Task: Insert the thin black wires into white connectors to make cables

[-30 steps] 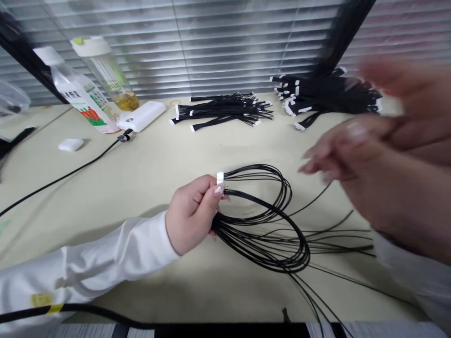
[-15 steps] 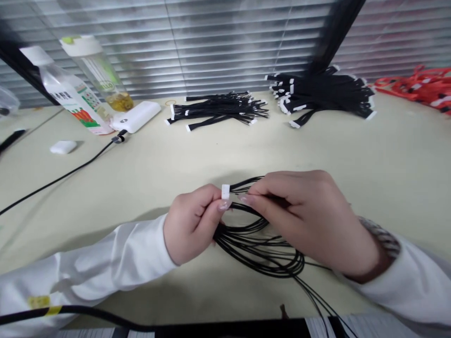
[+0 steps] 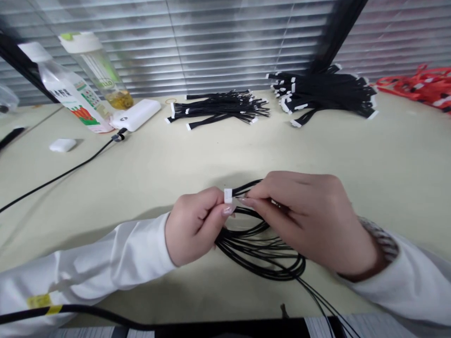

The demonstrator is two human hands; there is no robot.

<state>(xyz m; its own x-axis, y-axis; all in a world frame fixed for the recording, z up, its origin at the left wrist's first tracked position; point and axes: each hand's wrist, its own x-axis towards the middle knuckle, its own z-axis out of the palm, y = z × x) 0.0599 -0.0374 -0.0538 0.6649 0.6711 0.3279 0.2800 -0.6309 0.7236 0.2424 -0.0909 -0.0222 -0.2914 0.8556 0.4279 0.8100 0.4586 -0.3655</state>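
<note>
My left hand (image 3: 197,225) is closed, its thumb and forefinger pinching a small white connector (image 3: 228,195). Several black wires (image 3: 246,186) run out of the connector's right side. Close beside it, my right hand (image 3: 306,216) pinches the end of a thin black wire between thumb and forefinger, pointed at the connector; whether the tip is inside, I cannot tell. Below both hands hangs a coiled bundle of black wires (image 3: 260,263), partly gripped under my left fingers. Loose strands trail from the coil toward the lower right.
At the back lie two piles of black cables with white connectors, a smaller pile (image 3: 218,108) and a larger one (image 3: 324,91). Red cables (image 3: 419,89) lie far right. Left are a bottle (image 3: 70,94), a tumbler (image 3: 102,70), a white power bank (image 3: 137,115) and a white case (image 3: 62,145).
Both hands and the connector have shifted slightly down and to the right in the picture. The right fingertips stay close to the connector, still pinching the wire.
</note>
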